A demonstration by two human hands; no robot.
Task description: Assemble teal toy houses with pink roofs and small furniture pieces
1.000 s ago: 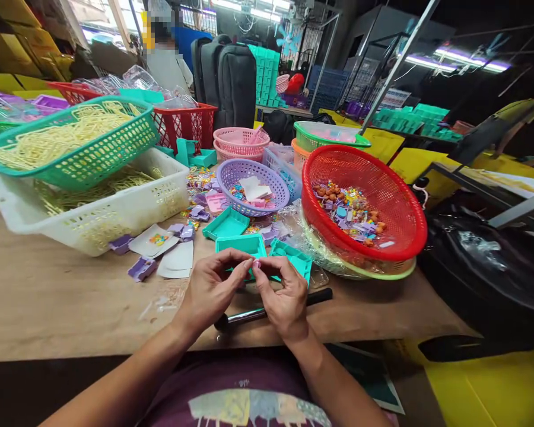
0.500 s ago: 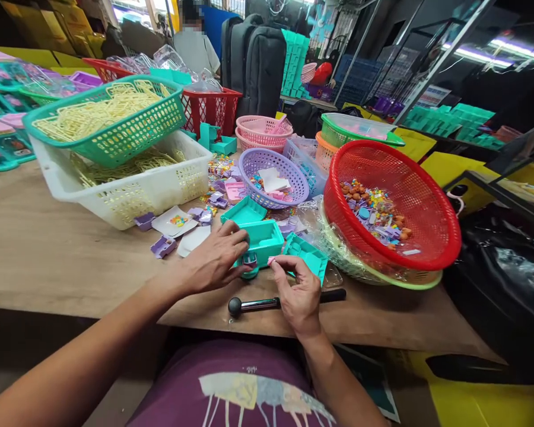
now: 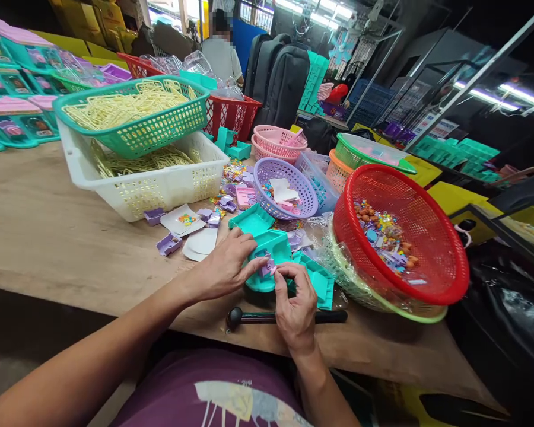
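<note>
In the head view my left hand [image 3: 226, 265] holds a teal plastic case [image 3: 273, 242] by its left side, fingers over the rim and thumb reaching across its front. A small purple plastic part [image 3: 267, 265] sits at the case's front, by my left thumb. My right hand [image 3: 296, 302] pinches a tiny pink piece [image 3: 273, 270] between thumb and forefinger, right against the purple part. Another teal tray [image 3: 323, 283] with compartments lies to the right, partly behind my right hand. Beneath that hand a black rod with a ball end [image 3: 234, 318] lies on the table.
Left stands a white basket [image 3: 160, 191] with a green basket [image 3: 160, 127] of cream wire-like pieces on it. A purple basket [image 3: 309, 198] and a tilted red basket [image 3: 458, 261] hold small parts. Loose purple trays [image 3: 169, 244] and white paper [image 3: 200, 244] lie nearby. Someone [image 3: 220, 56] is at the back.
My right hand has brought the pink piece up against the case's front. The case appears tilted, and the purple part on it now shows. The camera view has shifted a little.
</note>
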